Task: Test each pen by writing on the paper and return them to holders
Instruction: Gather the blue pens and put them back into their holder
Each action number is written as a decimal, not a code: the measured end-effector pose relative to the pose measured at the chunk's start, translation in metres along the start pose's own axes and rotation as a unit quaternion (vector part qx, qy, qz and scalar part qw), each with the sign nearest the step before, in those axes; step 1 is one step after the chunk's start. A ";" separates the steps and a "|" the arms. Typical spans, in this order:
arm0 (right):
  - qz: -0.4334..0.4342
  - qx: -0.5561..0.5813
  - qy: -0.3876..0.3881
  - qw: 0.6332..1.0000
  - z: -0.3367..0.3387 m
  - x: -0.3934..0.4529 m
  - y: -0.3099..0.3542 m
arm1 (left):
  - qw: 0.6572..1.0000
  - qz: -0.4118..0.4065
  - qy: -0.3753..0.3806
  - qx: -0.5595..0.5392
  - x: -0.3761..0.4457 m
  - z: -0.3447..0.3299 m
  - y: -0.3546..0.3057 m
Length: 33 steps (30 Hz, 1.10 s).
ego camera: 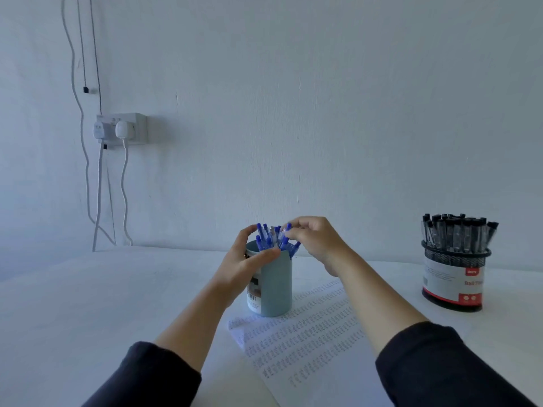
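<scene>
left hand [246,261] gripping blue cup [273,284] at rim | right hand [316,237] pinching, apparently, one blue pen [284,237] above cup | on paper [308,333]

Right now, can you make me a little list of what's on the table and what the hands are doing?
blue pens: standing in the grey-blue cup
black pens: in the black mesh holder, far right
paper: flat on the white table, rows of scribbles, cup on its far corner
left hand: gripping the cup's rim
right hand: fingers among the blue pen tops
</scene>
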State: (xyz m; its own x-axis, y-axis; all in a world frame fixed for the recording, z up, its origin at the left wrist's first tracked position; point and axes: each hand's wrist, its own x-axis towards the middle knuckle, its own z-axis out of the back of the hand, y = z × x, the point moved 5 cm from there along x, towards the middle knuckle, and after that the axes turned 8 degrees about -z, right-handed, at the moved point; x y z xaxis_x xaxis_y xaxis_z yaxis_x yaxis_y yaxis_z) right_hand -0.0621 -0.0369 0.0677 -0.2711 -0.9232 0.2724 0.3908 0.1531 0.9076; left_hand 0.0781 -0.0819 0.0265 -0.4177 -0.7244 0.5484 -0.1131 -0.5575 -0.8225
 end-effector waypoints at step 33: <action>-0.287 -0.465 0.189 0.816 0.014 -0.038 -0.100 | 0.990 0.022 -0.130 0.056 0.006 0.018 -0.002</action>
State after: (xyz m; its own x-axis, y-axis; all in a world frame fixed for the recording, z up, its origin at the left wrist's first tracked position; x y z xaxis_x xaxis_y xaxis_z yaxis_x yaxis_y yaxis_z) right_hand -0.1028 -0.0121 -0.0295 -0.4222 -0.8184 -0.3897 0.8408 -0.5142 0.1690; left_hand 0.0924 -0.0927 0.0343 -0.1728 -0.8212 0.5439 0.0068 -0.5532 -0.8330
